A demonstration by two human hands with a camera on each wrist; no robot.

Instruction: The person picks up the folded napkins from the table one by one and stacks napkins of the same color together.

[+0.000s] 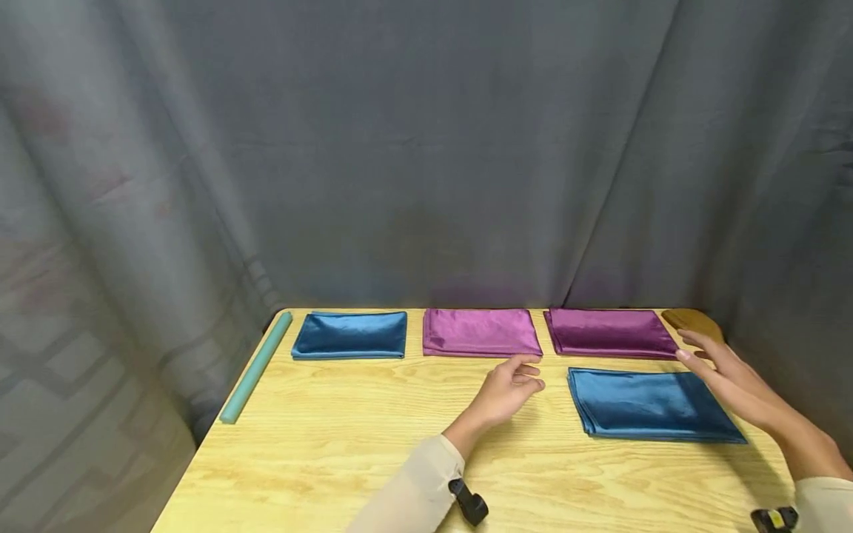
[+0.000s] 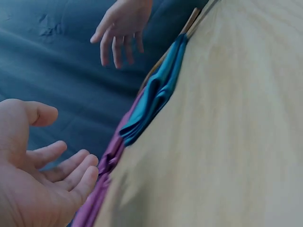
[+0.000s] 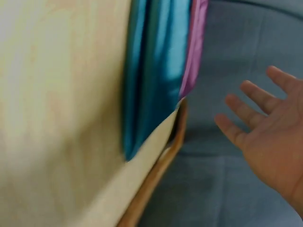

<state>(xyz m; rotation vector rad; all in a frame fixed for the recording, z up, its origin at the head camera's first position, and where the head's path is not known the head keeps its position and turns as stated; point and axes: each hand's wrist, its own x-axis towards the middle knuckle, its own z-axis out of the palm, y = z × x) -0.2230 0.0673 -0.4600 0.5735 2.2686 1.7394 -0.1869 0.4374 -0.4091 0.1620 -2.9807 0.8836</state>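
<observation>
A folded blue satin cloth (image 1: 653, 406) lies at the right of the table, nearest my hands. My right hand (image 1: 736, 385) hovers over its right end with the fingers spread and nothing held; the right wrist view shows the same loose fingers (image 3: 251, 111). To the left of the cloth, my left hand (image 1: 503, 392) is above the table, fingers relaxed and palm bare in the left wrist view. Along the back edge lie a folded dark purple cloth (image 1: 609, 332), a lighter purple-pink cloth (image 1: 483, 331) and a second folded blue cloth (image 1: 353, 334).
A green rod (image 1: 256, 370) lies along the table's left edge. At the back right corner is a brown rounded object (image 1: 693, 321), partly behind my right hand. Grey curtains (image 1: 413, 148) hang behind and beside the wooden table (image 1: 320, 459).
</observation>
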